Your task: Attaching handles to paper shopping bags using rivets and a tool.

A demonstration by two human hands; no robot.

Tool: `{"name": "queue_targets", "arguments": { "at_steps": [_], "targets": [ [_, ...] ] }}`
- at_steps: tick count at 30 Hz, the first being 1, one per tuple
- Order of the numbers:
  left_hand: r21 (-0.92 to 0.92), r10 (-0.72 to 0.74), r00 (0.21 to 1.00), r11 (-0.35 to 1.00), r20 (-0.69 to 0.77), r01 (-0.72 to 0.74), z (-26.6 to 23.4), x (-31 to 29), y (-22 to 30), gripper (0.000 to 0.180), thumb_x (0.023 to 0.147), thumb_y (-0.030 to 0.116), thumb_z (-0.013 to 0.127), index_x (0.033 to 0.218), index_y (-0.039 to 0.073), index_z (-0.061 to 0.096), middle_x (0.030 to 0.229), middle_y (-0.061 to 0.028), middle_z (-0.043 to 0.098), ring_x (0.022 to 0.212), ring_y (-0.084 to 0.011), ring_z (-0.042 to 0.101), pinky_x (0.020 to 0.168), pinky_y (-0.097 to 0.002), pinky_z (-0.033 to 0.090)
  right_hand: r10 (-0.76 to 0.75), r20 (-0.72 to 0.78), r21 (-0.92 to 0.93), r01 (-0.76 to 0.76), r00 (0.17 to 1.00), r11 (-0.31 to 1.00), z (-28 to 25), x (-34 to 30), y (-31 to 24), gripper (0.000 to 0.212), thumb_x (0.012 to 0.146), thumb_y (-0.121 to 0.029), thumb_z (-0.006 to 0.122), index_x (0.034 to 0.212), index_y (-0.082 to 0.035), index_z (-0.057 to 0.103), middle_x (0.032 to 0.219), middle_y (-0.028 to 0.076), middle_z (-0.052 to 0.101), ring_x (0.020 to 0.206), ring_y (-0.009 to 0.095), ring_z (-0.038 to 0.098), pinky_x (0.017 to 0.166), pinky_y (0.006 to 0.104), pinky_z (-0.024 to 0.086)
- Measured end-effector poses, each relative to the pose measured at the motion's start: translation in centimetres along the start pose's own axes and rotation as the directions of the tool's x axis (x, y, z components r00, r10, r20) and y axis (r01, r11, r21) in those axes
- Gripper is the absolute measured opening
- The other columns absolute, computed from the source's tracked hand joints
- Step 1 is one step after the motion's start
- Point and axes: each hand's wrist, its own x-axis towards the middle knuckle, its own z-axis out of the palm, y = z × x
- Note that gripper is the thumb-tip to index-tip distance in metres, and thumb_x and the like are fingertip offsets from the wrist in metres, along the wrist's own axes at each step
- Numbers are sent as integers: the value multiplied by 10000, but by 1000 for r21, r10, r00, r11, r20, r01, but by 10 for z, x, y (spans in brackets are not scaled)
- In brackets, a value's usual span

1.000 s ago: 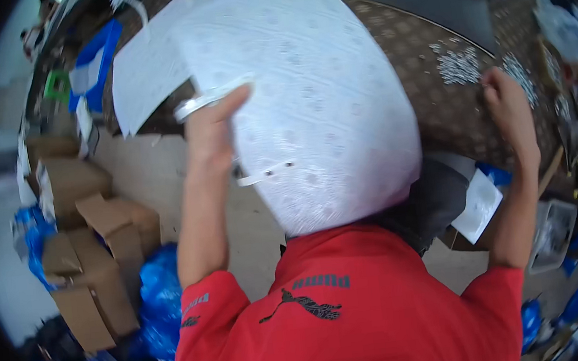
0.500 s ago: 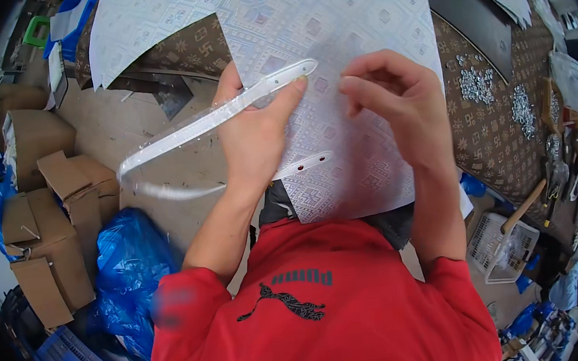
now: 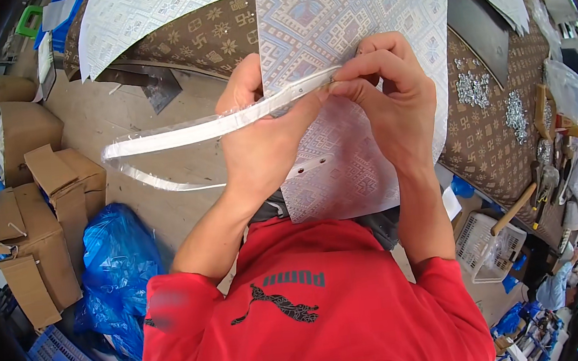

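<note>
A white strap [image 3: 186, 136], partly wrapped in clear film, loops out to the left from a pale, silvery-blue patterned sheet [image 3: 369, 3]. My left hand [image 3: 260, 138] grips the strap near its upper end, thumb in front, its fingers partly hidden behind the sheet. At that upper end, my right hand [image 3: 396, 95] is pinched, thumb against fingertips, touching the strap tip. Anything small between those fingertips is too hidden to make out. The strap's other end lies lower on the sheet, with two dark holes showing.
On the brown patterned cloth [image 3: 490, 152] at right lie two piles of small silvery metal pieces [image 3: 473, 89]. Tools, a wooden handle [image 3: 514, 210] and a white basket [image 3: 485, 237] are farther right. Cardboard boxes [image 3: 30, 229] and a blue plastic bag [image 3: 118, 262] stand on the left.
My right hand has moved left and up to the strap's upper end and closed there. The strap and sheet have shifted slightly, and the sheet's left edge now hangs farther right.
</note>
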Motion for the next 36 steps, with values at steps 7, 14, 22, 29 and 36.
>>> {"name": "queue_targets", "arguments": {
  "at_steps": [7, 14, 22, 29, 36],
  "targets": [
    [132, -26, 1000, 991, 1, 25, -7, -5, -10, 340, 834, 38, 843, 1125, 6, 670, 1040, -43, 726, 918, -108, 658, 822, -267, 531, 89, -143, -67, -100, 986, 993, 10, -3, 2, 292, 736, 59, 820, 894, -73, 613, 924, -11, 578, 775, 84, 545, 694, 237, 471],
    [-169, -273, 961, 950, -39, 263, -24, 10, -24, 428, 829, -27, 790, 1229, -59, 640, 1179, -149, 708, 1060, -213, 682, 939, -339, 542, 239, -78, 64, -235, 968, 970, -54, -18, 4, 179, 870, 6, 776, 1011, -41, 677, 881, -13, 659, 827, 75, 609, 751, 217, 504],
    [-476, -546, 817, 678, 184, 560, -37, 25, -49, 508, 848, -34, 761, 1331, -66, 605, 1246, -159, 692, 1112, -256, 673, 1000, -378, 525, 152, -253, -723, -291, 955, 626, -146, 2, 48, 160, 915, -116, 736, 1046, -24, 737, 920, 109, 718, 839, 218, 682, 778, 333, 524],
    [-444, -528, 841, 730, 117, 520, -35, 22, -36, 493, 855, -32, 768, 1323, -43, 614, 1235, -154, 693, 1115, -248, 676, 983, -355, 542, 100, 77, -806, 3, 992, 592, -146, 18, 49, 143, 969, -96, 666, 1091, -27, 696, 966, 107, 708, 841, 243, 670, 764, 345, 512],
    [-428, -426, 897, 793, 117, 433, -25, 15, -24, 431, 860, -29, 770, 1268, -45, 632, 1162, -133, 719, 1017, -201, 694, 912, -315, 551, 416, -155, 229, -377, 896, 897, -103, 21, 17, 100, 958, -28, 680, 1053, -5, 698, 978, 48, 721, 849, 105, 646, 741, 254, 503]
  ]
}}
